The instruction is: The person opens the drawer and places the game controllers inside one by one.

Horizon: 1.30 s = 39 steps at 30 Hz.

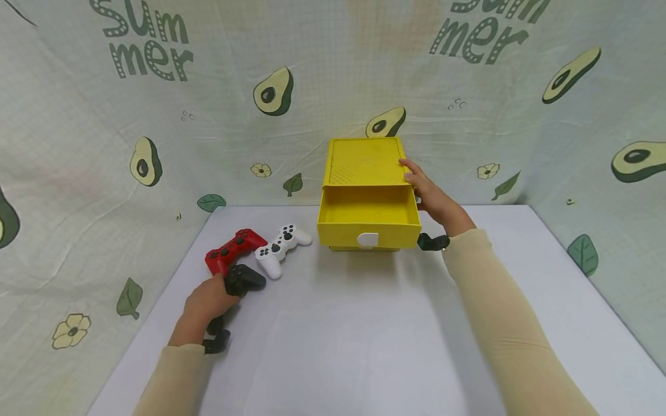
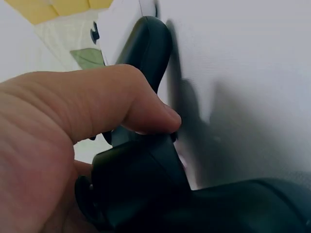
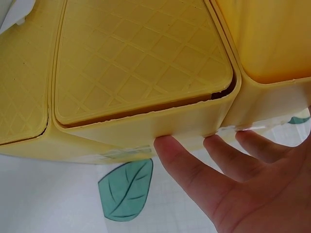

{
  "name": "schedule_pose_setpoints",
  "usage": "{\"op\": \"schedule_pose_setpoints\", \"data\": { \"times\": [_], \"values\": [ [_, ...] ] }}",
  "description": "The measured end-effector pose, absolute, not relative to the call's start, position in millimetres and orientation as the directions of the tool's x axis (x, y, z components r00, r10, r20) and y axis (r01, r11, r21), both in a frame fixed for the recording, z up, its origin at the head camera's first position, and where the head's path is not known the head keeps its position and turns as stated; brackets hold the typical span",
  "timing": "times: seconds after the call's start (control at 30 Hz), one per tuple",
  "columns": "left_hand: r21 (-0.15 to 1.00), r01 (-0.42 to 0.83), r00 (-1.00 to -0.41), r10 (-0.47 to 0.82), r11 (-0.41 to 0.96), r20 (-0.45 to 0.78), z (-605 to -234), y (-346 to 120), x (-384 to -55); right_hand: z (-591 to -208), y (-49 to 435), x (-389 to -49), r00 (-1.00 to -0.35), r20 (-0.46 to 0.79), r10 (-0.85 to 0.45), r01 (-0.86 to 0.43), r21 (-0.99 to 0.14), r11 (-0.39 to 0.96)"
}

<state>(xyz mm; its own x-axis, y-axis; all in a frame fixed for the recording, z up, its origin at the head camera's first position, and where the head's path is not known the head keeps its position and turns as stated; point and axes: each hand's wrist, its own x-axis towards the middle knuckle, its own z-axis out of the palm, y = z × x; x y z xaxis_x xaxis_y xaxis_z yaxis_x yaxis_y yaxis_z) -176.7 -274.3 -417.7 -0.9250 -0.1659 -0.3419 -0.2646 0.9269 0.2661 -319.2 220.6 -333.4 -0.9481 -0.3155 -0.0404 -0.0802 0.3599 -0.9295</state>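
As the right hand (image 1: 439, 202) touches the yellow box (image 1: 364, 163) straight-fingered, the left hand (image 1: 207, 301) grips the black controller (image 1: 247, 279), a pickup seemingly needing lift-off.

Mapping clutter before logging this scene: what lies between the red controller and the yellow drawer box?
The white controller lies between the red controller and the yellow drawer box; the head view shows this.
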Motion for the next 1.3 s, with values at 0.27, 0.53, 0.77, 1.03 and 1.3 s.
{"op": "schedule_pose_setpoints", "data": {
  "times": [0.27,0.53,0.77,1.03,1.3],
  "values": [
    [0.281,-0.261,-0.922,-0.152,0.924,-0.357,-416.9,-275.2,-175.0,-322.4,217.5,-309.4,-0.943,-0.054,-0.328,-0.067,-0.936,0.347],
    [0.289,-0.25,-0.928,-0.143,0.924,-0.344,-408.6,-271.8,-173.7,-320.7,217.5,-307.4,-0.941,-0.051,-0.335,-0.073,-0.936,0.346],
    [0.297,-0.224,-0.946,-0.134,0.928,-0.295,-400.5,-267.9,-174.0,-330.5,221.2,-316.5,-0.945,-0.051,-0.323,-0.07,-0.933,0.352],
    [0.286,-0.206,-0.96,-0.136,0.936,-0.247,-393.5,-258.8,-175.5,-313.5,214.7,-299.9,-0.938,-0.06,-0.341,-0.064,-0.938,0.342],
    [0.287,-0.125,-0.987,-0.089,0.95,-0.133,-379.7,-251.1,-177.9,-310.6,214.5,-298.1,-0.939,-0.061,-0.339,-0.064,-0.936,0.345]
  ]
}}
